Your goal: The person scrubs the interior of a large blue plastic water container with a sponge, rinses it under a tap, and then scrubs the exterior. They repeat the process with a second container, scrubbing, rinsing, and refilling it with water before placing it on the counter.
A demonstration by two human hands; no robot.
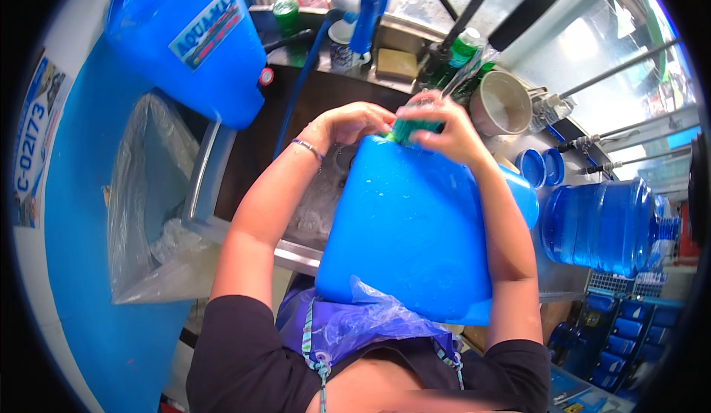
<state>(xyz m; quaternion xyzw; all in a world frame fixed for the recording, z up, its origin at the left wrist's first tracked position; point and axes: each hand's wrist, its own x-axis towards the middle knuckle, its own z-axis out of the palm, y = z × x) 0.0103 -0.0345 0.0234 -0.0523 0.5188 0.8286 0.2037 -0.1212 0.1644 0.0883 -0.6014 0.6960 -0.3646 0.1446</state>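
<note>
A large blue plastic water container (411,218) lies against my front, across the near edge of the sink. Water drops cover its upturned face. My right hand (444,127) grips a green scouring pad (416,128) at the container's far end; the hand is slightly blurred. Close beside it, my left hand (358,123) curls over the same end with its fingertips near the pad. Whether those fingers grip anything is hidden. A small light-green part (390,134) shows between the hands. I wear a purple plastic apron (344,324).
Another blue container (189,46) with a label stands at upper left. Behind the sink (300,254) are a mug (343,57), a sponge (397,64) and green bottles (465,46). To the right sit a beige pail (502,104), blue caps (530,167) and a round water jug (600,227).
</note>
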